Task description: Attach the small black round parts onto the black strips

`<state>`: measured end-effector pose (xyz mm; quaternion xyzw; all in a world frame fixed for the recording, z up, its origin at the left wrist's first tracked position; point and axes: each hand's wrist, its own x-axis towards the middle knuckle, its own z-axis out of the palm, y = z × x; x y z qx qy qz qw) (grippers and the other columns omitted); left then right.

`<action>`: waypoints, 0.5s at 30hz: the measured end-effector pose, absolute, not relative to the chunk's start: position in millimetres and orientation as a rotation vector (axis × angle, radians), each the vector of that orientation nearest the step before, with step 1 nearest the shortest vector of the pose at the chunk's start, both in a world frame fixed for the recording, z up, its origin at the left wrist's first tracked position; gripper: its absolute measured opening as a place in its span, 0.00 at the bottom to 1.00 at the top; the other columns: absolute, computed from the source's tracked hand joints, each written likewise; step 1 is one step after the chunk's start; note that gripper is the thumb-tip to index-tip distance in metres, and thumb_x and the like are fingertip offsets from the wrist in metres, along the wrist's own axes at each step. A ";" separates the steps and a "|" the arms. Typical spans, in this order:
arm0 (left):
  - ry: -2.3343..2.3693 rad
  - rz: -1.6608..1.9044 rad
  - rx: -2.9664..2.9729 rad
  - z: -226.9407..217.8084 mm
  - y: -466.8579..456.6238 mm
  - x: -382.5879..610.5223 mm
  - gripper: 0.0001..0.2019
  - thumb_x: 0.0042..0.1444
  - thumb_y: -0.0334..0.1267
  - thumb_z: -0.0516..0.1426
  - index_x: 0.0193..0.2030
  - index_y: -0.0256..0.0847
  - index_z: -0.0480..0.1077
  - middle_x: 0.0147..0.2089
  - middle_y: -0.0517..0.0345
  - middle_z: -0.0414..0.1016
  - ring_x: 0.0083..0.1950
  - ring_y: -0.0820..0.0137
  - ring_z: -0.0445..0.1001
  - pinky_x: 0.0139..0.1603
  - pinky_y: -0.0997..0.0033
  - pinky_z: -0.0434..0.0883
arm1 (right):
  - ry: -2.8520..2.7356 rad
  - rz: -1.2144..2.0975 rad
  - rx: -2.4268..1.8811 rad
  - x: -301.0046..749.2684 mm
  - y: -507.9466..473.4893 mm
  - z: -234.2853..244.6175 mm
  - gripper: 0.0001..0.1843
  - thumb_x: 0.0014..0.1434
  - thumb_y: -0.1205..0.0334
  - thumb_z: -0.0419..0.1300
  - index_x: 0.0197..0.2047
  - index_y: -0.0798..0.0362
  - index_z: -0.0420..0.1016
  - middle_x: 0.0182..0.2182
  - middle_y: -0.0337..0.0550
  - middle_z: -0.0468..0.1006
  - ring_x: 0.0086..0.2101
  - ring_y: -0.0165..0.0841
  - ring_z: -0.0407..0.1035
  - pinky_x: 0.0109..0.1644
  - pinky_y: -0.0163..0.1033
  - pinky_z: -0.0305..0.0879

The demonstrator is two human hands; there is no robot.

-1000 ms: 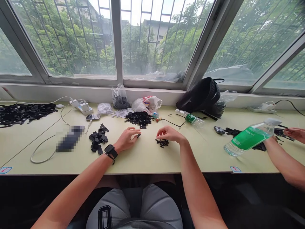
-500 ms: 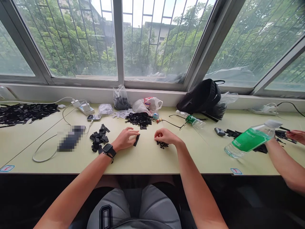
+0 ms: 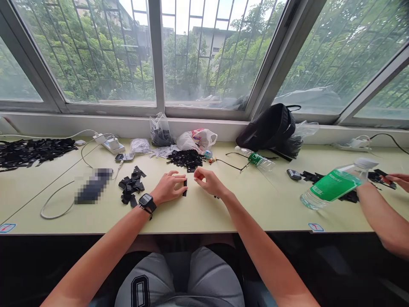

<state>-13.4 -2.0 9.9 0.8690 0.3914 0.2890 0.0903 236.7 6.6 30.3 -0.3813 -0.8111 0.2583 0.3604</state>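
Between its thumb and fingers, my left hand [image 3: 168,187] holds a small flat black strip [image 3: 185,187] upright just above the table. To the right of it, my right hand [image 3: 209,181] is closed in a pinch, its fingertips a short gap from the strip. What the pinch holds is too small to make out. Only a few small black rings [image 3: 217,197] show, as the right wrist and palm cover most of their pile. A loose heap of black strips [image 3: 131,185] lies left of my left hand. Beyond both hands is a denser pile of black pieces [image 3: 185,159].
A clear bottle with a green label [image 3: 335,184] stands tilted-looking at the right, near a co-worker's hand [image 3: 399,180]. Another bottle [image 3: 257,160] lies by a black bag [image 3: 268,130]. A power strip [image 3: 113,146] with cables and a blurred dark object [image 3: 93,186] are at the left.
My right hand has moved left from the ring pile toward the strip, fingers pinched. My left hand has turned the strip more upright, staying in about the same place.
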 end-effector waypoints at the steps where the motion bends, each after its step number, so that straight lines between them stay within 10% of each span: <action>1: 1.178 0.860 2.586 9.8 -3.2 -12.6 0.18 0.63 0.47 0.63 0.58 0.53 0.79 0.62 0.56 0.80 0.68 0.49 0.68 0.65 0.47 0.67 | -2.082 0.659 -0.954 231.2 5.2 28.4 0.02 0.63 0.61 0.58 0.38 0.49 0.71 0.34 0.40 0.77 0.34 0.35 0.72 0.43 0.41 0.70; 15: 1.225 0.720 2.720 18.9 -11.8 -9.4 0.18 0.64 0.54 0.60 0.59 0.60 0.77 0.65 0.63 0.76 0.70 0.46 0.65 0.62 0.45 0.67 | -2.121 0.508 -0.875 207.0 8.4 4.9 0.04 0.58 0.69 0.59 0.34 0.51 0.73 0.33 0.40 0.79 0.33 0.33 0.72 0.39 0.36 0.66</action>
